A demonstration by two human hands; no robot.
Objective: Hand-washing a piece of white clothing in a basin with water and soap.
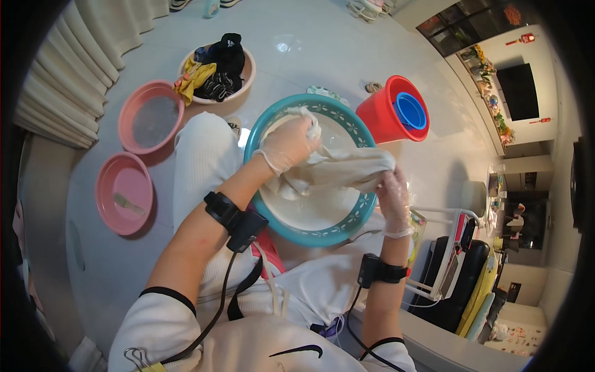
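Note:
A wet white cloth garment [330,169] is stretched over a teal plastic basin [311,239] of cloudy, whitish water. Gripping a bunched end of it near the basin's upper left is my left hand [290,142], in a clear disposable glove. My right hand [394,200], gloved the same way, pinches the cloth's other end at the basin's right rim. Part of the fabric hangs down to the water between the hands. The basin stands between my knees.
Pink basins stand at the left, one with water [155,121], one holding a brush [128,203]. A pale pink basin [251,74] holds dark and yellow clothes. To the right are a red bucket [379,114] with a blue container [410,110] inside, and a white metal rack [437,293].

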